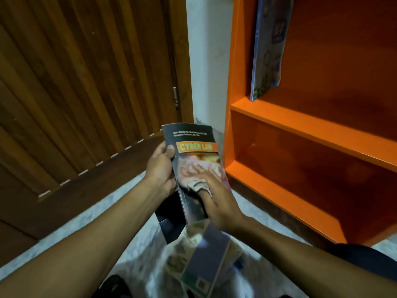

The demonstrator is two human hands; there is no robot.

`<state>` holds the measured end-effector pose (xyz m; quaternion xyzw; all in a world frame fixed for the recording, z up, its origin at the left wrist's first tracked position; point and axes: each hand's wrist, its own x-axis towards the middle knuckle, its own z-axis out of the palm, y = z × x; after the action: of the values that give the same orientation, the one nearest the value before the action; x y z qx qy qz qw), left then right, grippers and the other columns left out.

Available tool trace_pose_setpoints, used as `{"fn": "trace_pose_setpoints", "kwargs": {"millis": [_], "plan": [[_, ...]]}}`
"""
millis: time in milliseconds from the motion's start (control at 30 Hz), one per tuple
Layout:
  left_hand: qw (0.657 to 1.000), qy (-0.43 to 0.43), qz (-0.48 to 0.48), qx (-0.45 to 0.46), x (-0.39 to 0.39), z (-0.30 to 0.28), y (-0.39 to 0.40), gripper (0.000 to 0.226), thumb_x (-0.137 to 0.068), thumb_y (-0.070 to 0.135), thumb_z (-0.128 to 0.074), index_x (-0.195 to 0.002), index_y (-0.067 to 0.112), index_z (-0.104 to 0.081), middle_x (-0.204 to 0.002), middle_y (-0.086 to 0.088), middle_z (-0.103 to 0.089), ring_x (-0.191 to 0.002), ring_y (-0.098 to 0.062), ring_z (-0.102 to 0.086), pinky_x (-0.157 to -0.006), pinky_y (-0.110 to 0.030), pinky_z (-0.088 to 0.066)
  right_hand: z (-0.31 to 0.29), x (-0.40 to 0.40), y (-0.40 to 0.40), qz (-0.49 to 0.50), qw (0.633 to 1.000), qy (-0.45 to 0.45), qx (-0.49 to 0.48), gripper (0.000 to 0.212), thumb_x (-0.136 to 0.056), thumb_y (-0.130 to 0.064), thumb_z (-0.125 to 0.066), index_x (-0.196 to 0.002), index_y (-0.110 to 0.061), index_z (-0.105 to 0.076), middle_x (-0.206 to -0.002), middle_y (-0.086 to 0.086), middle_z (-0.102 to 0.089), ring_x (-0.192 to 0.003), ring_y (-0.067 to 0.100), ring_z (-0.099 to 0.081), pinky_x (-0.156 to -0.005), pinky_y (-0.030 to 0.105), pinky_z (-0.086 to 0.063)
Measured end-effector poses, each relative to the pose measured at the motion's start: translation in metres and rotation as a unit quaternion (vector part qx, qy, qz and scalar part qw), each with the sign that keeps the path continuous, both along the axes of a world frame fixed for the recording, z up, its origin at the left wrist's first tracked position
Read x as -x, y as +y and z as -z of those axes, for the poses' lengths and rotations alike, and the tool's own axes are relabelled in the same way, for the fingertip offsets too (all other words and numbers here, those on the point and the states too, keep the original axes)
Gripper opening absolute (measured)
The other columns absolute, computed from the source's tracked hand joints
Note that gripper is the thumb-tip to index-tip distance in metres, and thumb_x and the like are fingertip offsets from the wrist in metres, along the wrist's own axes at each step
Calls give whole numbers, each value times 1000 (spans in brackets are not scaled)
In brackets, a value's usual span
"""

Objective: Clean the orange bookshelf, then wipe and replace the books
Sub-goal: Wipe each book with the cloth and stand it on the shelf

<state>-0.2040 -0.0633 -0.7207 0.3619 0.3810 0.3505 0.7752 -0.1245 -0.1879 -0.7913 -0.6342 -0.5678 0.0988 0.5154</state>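
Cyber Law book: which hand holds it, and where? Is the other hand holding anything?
The left hand grips the book at its left edge, thumb on the cover. The right hand presses a cloth against the cover.

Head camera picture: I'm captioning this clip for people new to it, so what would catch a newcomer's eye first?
Probably the bright orange bookshelf filling the right side, with one blue book standing on its upper shelf. Next, at centre, the dark Cyber Law book, held at its edge by the left hand while the right hand presses a cloth on its cover.
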Motion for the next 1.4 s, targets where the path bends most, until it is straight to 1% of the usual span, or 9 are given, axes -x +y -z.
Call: {"fn": "trace_pose_setpoints", "kwargs": {"millis": [133, 300, 533, 633, 767, 967, 1067, 1233, 1400], "plan": [[996, 8, -84, -41, 13, -4, 27, 31, -106, 16, -39, -129, 19, -58, -119, -14, -69, -111, -35, -65, -93, -59, -51, 10, 6, -6, -98, 994, -52, -24, 25, -96, -3, -52, -110, -12, -70, -118, 0, -68, -119, 12, -57, -104, 29, -41], [982, 59, -69, -168, 32, -19, 35, 30, -106, 22, -42, -129, 30, -59, -115, -2, -73, -109, -25, -69, -91, -53, -56, 9, 1, -7, -52, 995, 11, 88, 9, -99, -31, -57, -107, -35, -54, -103, -13, -68, -92, 3, -63, -78, 25, -47], [942, 59, 77, -323, 41, -43, 8, 30, -104, 20, -45, -124, 37, -58, -117, -3, -70, -108, -23, -69, -96, -55, -53, -19, -38, 3, 61, 941, 329, 50, 64, -93, -29, -68, -148, -27, -35, -127, -17, -53, -113, 2, -56, -84, 17, -45], [928, 41, 119, -352, 35, -53, 0, 32, -103, 19, -47, -127, 37, -58, -123, -3, -68, -114, -24, -66, -97, -56, -51, -32, -57, 1, 37, 939, 340, 43, 26, -96, -26, -64, -114, -8, -61, -107, 8, -67, -96, 20, -63, -82, 36, -49], [905, 55, 126, -402, 28, -62, 6, 43, -100, 20, -50, -129, 51, -54, -133, 10, -62, -124, -16, -59, -96, -52, -53, -58, -72, -7, 57, 939, 340, 1, 16, -93, -22, -67, -83, -15, -58, -83, 23, -64, -76, 34, -64, -69, 57, -54], [881, 129, 148, -430, 5, -69, 13, 37, -98, 10, -57, -111, 44, -60, -106, 2, -73, -103, -21, -71, -82, -51, -60, -123, -105, -12, 87, 946, 306, -63, 9, -95, -18, -64, -90, -12, -59, -79, 16, -67, -65, 28, -65, -54, 31, -53], [881, 122, 121, -442, -32, -82, 19, 26, -97, 10, -59, -105, 35, -61, -101, -5, -72, -95, -22, -72, -73, -51, -62, -156, -130, -6, 132, 945, 285, -91, 11, -92, -16, -68, -99, -9, -63, -87, 12, -70, -72, 22, -68, -63, 35, -54], [867, 120, 99, -474, -120, -92, 11, 12, -96, 11, -59, -100, 21, -54, -89, -12, -60, -89, -32, -64, -72, -51, -61, -186, -175, -13, 255, 918, 270, -137, 34, -70, -54, -73, -96, -57, -52, -109, 1, -69, -94, 27, -71, -80, 55, -59], [855, 158, 49, -492, -209, -96, -11, 22, -97, 7, -56, -93, 26, -46, -86, -7, -64, -77, -21, -65, -54, -37, -55, -191, -209, -38, 315, 911, 232, -132, 33, -84, -50, -71, -109, -47, -49, -119, 1, -61, -102, 25, -65, -84, 56, -57]]}}
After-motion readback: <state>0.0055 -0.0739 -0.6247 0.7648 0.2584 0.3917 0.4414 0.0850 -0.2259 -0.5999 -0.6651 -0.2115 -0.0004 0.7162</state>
